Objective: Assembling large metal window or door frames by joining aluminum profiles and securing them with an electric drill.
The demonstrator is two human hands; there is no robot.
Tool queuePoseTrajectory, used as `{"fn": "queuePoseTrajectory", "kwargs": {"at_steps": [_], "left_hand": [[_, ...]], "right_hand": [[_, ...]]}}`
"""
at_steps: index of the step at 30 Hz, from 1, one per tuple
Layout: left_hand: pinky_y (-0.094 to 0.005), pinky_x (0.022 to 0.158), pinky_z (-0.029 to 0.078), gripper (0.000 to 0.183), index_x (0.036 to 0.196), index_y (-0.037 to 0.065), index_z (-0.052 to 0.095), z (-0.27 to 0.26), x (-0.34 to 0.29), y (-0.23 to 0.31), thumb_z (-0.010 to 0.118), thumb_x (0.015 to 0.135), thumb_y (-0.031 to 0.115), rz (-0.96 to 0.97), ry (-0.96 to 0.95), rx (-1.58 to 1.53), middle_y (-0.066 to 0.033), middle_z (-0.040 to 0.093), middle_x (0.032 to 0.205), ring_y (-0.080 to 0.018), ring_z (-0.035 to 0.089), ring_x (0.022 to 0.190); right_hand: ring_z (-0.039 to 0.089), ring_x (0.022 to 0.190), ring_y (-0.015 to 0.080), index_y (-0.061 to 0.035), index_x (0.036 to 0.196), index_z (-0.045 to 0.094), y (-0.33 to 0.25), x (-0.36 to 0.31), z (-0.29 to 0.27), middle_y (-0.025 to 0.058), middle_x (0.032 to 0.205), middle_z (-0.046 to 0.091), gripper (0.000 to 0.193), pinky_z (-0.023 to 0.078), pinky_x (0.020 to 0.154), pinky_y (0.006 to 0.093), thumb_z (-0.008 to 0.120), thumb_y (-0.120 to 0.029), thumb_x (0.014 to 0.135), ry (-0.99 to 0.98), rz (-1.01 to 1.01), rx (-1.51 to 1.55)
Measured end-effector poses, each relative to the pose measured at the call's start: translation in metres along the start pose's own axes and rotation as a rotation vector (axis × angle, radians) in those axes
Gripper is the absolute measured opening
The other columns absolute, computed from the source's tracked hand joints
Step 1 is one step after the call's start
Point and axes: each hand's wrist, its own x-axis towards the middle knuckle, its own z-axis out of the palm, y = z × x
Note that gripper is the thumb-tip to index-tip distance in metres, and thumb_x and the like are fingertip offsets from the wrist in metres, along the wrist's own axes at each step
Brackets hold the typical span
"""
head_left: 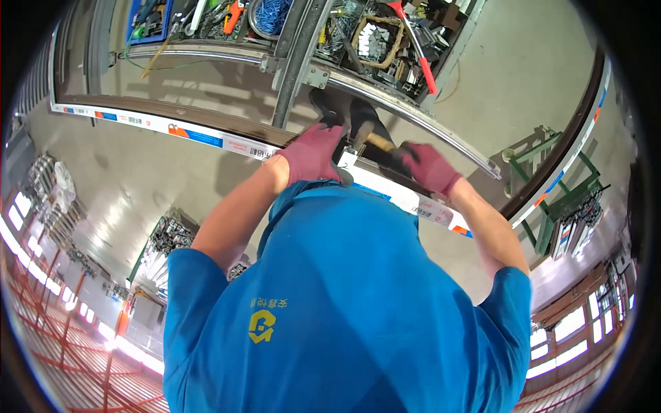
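My right hand (428,166), in a maroon glove with dark fingertips, is closed round the wooden handle of a hammer (379,142). The hammer's head is over a small metal piece (354,149) at the near bar of a long brown profile frame (206,118). My left hand (311,154), gloved alike, is wrapped over this bar just left of the metal piece; its fingertips are partly hidden. Beside its fingers is a small white label (348,160) with a dark mark. White, blue and orange protective film (196,133) covers the bar's outer side.
Beyond the frame, a metal rail (427,124) crosses a grey support beam (292,76). Trays hold blue screws (272,15), loose hardware (375,41) and a red-handled tool (418,51). A green rack (575,199) stands right; stacked profiles (172,234) lie left.
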Motion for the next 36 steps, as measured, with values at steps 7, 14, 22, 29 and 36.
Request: {"fn": "queuePoseTrajectory", "kwargs": {"at_steps": [7, 14, 22, 29, 36], "left_hand": [[-0.0507, 0.115, 0.041, 0.102, 0.144, -0.002, 0.045, 0.016, 0.000, -0.016, 0.093, 0.064, 0.040, 0.136, 0.176, 0.012, -0.0313, 0.056, 0.139, -0.0501, 0.049, 0.133], [-0.0444, 0.115, 0.043, 0.106, 0.152, -0.001, 0.041, -0.016, -0.007, 0.000, 0.095, 0.070, 0.039, -0.028, 0.205, -0.482, -0.0268, 0.058, 0.142, -0.0413, 0.053, 0.136], [-0.0499, 0.110, 0.045, 0.115, 0.156, 0.001, 0.032, -0.048, 0.007, 0.003, 0.093, 0.066, 0.037, -0.078, 0.781, -0.251, -0.0280, 0.056, 0.141, -0.0446, 0.056, 0.130], [-0.0488, 0.117, 0.041, 0.111, 0.162, 0.005, 0.027, -0.136, -0.071, -0.101, 0.088, 0.077, 0.043, 0.122, 0.859, -0.446, -0.0277, 0.049, 0.151, -0.0444, 0.049, 0.140], [-0.0501, 0.111, 0.047, 0.085, 0.153, 0.006, 0.043, -0.267, -0.064, -0.363, 0.066, 0.091, 0.059, -0.642, 0.937, 0.085, -0.0249, 0.052, 0.149, -0.0427, 0.054, 0.136]], "right_hand": [[0.064, 0.097, 0.0494, -0.0008, 0.113, 0.065, -0.021, -0.005, 0.004, 0.0292, 0.101, 0.068, 0.027, 0.051, 0.082, 0.0513, 0.053, -0.023, 0.105, -0.092, 0.041, 0.016], [0.049, 0.071, 0.0099, -0.0021, 0.108, 0.063, -0.017, 0.040, -0.013, 0.0012, 0.081, 0.057, 0.029, 0.044, 0.065, 0.0298, 0.061, -0.031, 0.105, 0.150, 0.062, 0.493], [0.064, 0.101, 0.0207, 0.0003, 0.136, 0.056, -0.168, 0.110, -0.040, 0.0163, 0.111, 0.070, 0.066, 0.052, 0.092, 0.0365, 0.083, -0.026, 0.082, 0.174, 0.000, 0.210], [0.069, 0.100, 0.0214, 0.0027, 0.127, 0.062, -0.250, 0.219, -0.043, 0.0140, 0.110, 0.073, 0.050, 0.054, 0.089, 0.0377, 0.080, -0.023, 0.089, 0.260, -0.146, 0.292], [0.070, 0.089, 0.0342, 0.0057, 0.105, 0.073, -0.259, 0.423, -0.025, 0.0222, 0.100, 0.074, 0.061, 0.054, 0.079, 0.0457, 0.084, -0.049, 0.080, 0.098, 0.231, -0.156]]}}
